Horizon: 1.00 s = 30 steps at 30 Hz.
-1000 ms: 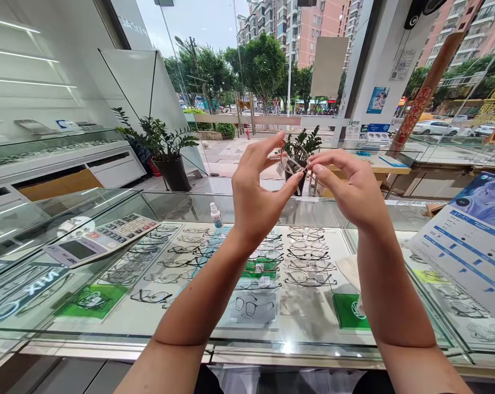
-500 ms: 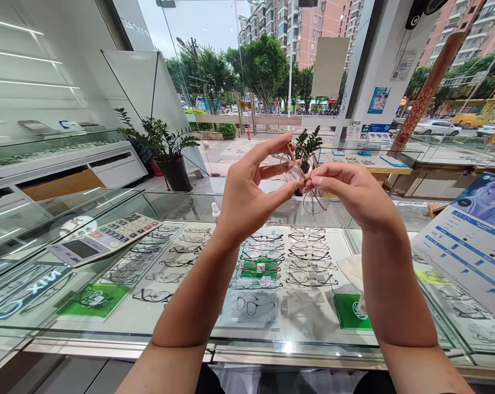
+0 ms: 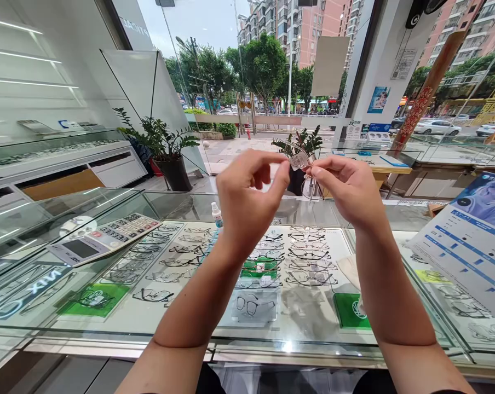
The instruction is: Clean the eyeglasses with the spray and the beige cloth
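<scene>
My left hand (image 3: 247,200) has curled since a moment ago: the fingers that stood spread now bend in, thumb and forefinger pressed onto the glasses (image 3: 304,172), which sit lower and tilted between my hands, above the glass counter (image 3: 169,205). My right hand (image 3: 348,189) pinches the thin metal frame with clear rounded lenses. Below lie flat rows of frames, a grey calculator (image 3: 103,241), a small white bottle (image 3: 217,215).
</scene>
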Available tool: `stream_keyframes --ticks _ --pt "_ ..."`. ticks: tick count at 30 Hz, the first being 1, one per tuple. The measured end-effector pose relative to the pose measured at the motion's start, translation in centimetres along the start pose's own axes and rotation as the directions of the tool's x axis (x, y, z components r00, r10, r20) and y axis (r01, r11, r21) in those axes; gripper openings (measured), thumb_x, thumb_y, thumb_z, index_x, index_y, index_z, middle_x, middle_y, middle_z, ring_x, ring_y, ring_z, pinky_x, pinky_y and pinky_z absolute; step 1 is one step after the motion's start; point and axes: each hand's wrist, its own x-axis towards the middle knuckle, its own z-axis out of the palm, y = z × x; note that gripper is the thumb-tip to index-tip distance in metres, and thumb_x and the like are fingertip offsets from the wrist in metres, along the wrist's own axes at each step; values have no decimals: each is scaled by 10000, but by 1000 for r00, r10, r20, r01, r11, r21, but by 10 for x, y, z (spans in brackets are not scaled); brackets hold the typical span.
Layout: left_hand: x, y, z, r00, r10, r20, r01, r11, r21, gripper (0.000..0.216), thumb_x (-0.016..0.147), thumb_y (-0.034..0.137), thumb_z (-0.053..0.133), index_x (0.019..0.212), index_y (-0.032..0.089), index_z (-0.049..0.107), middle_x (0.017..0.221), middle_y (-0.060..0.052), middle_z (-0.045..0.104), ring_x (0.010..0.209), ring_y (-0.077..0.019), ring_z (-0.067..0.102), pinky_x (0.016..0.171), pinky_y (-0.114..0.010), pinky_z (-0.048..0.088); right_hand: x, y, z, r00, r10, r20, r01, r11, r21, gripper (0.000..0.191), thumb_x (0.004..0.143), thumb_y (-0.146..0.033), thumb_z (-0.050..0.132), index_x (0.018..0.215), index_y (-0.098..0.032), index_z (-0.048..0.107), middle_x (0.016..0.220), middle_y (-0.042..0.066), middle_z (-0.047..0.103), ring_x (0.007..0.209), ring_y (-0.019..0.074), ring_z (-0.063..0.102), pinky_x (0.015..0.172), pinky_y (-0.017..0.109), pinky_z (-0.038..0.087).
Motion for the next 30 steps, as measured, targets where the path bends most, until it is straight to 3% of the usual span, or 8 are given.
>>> stream_keyframes --ticks 3,6,10,19,23,25,27,30 --pt "-3 5 3 964 -139 225 154 987 -47 226 1020 374 790 864 217 835 630 22 605 572 -109 461 557 -278 386 -4 -4 5 996 -85 -39 80 989 -126 158 989 -353 742 912 -221 784 971 57 837 936 219 759 918 399 584" --pt "-3 5 7 921 -229 316 267 960 -84 354 999 515 811 836 203 849 591 21 567 556 -106 405 523 -281 304 -7 -7 10 984 -174 -45 158 958 -239 136 997 -310 709 919 -226 782 982 58 847 944 227 753 912 402 574" --pt "0 2 8 902 -287 323 339 934 -115 434 961 612 824 831 199 857 573 23 525 558 -110 377 516 -282 275 -9 -8 17 970 -237 -57 207 923 -324 126 998 -293 706 919 -230 781 979 57 847 932 234 747 893 402 569" --pt "4 -3 4 889 -333 314 353 936 -7 205 931 379 830 817 208 837 544 62 336 556 -113 295 551 -292 239 -13 -12 16 985 -168 50 175 921 -348 110 992 -282 707 1016 -222 797 1063 72 861 1004 260 793 921 412 588" --pt "9 -2 -1 885 -347 310 327 938 118 120 914 277 777 830 209 828 547 63 335 569 -120 316 578 -294 274 -13 -16 14 987 -117 108 146 938 -316 134 1005 -306 687 1025 -227 793 1058 59 849 975 247 781 913 412 586" --pt "13 -5 -5 869 -360 338 304 930 209 109 906 250 750 854 205 834 551 54 383 588 -127 363 599 -297 310 -13 -17 10 986 -77 145 119 945 -306 136 1010 -329 691 960 -232 771 954 37 817 868 222 741 842 392 570" --pt "16 -11 -8 821 -392 414 276 909 313 118 896 254 742 858 199 839 577 31 476 618 -136 431 623 -305 343 -13 -18 4 987 -29 159 79 944 -319 234 1010 -361 716 815 -233 699 768 5 716 705 181 629 714 359 506" --pt "20 -29 -9 671 -474 570 190 854 485 125 867 250 741 868 207 858 659 -10 620 672 -157 530 650 -320 381 -12 -21 -5 994 -17 106 54 930 -363 453 1015 -356 729 640 -239 504 595 -42 467 590 129 401 603 335 349"
